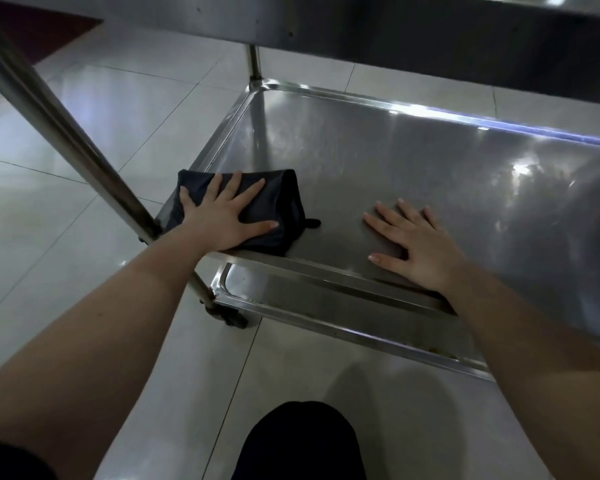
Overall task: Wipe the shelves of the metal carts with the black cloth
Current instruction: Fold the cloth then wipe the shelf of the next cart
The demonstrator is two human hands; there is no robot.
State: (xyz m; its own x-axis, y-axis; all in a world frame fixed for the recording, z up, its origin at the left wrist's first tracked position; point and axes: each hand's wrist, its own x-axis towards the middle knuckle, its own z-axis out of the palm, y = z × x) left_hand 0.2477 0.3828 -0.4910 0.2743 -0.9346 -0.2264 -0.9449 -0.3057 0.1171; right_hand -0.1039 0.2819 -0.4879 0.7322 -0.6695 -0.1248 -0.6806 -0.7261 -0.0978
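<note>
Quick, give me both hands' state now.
Left hand: open, fingers spread, pressing the black cloth.
Right hand: open, flat on the shelf, holding nothing.

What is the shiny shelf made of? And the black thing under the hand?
The shelf looks like polished metal, probably stainless steel: it is silvery and reflects light in bright streaks. The black cloth looks like soft, matte fabric, folded and creased under the left hand; the fibre is unclear.

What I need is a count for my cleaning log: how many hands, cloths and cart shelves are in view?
Hands: 2, left hand and right hand
Cloths: 1, black cloth
Shelves: 3, top shelf, middle shelf, bottom shelf
Total: 6
</note>
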